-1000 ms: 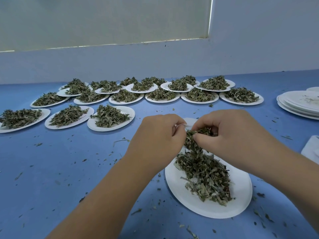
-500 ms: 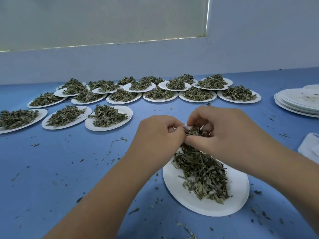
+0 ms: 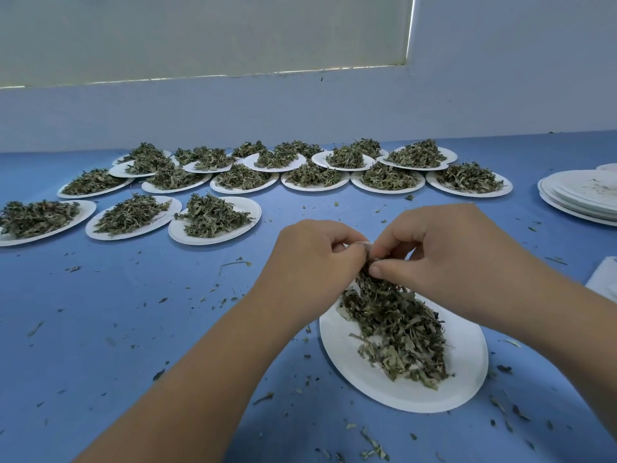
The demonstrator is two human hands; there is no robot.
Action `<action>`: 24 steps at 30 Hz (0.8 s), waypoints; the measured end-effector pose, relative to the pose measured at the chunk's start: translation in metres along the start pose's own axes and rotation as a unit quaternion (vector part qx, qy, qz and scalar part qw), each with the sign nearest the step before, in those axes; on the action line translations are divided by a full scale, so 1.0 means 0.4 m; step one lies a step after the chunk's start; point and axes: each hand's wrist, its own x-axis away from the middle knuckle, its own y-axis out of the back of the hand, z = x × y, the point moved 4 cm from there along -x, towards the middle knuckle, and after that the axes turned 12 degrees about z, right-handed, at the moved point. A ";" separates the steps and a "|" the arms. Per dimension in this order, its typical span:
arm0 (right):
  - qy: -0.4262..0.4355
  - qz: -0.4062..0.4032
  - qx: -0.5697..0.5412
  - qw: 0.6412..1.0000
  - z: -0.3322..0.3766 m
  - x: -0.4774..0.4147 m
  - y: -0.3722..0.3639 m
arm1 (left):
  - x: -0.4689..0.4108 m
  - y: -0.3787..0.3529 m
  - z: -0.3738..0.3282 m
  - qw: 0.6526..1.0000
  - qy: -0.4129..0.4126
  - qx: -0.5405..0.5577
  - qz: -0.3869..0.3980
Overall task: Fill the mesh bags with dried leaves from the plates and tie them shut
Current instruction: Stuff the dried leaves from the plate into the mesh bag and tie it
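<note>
A white paper plate (image 3: 467,372) lies on the blue table in front of me at the lower right. On it rests a long heap of dried leaves (image 3: 400,329) that rises to my fingers. The leaves seem to sit inside a fine mesh bag, but the mesh is hard to make out. My left hand (image 3: 310,262) and my right hand (image 3: 450,255) meet above the plate's far edge. Both pinch a small pale bunch, the bag's neck (image 3: 366,250), between curled fingers and thumbs. My fingers hide most of the neck.
Several white plates heaped with dried leaves (image 3: 213,218) stand in rows at the back and left. A stack of empty plates (image 3: 581,195) sits at the right. A white object (image 3: 604,279) shows at the right edge. Leaf crumbs litter the table (image 3: 133,312).
My hands have drawn closer together and risen slightly. The leaf bunch once visible between my fingers is now gathered under them.
</note>
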 end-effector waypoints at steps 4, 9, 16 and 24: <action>0.017 0.000 0.026 1.000 0.001 -0.004 -0.004 | -0.001 0.000 0.000 1.000 -0.007 -0.002 -0.001; 0.037 0.009 0.014 0.999 0.004 -0.004 -0.005 | -0.002 0.006 0.003 1.000 -0.006 0.001 -0.006; 0.027 -0.036 -0.015 0.999 -0.006 -0.008 -0.012 | 0.000 0.000 -0.002 1.000 -0.013 0.016 0.008; -0.003 0.005 -0.101 0.995 -0.061 -0.038 -0.024 | 0.003 -0.001 -0.009 0.999 -0.030 0.027 0.008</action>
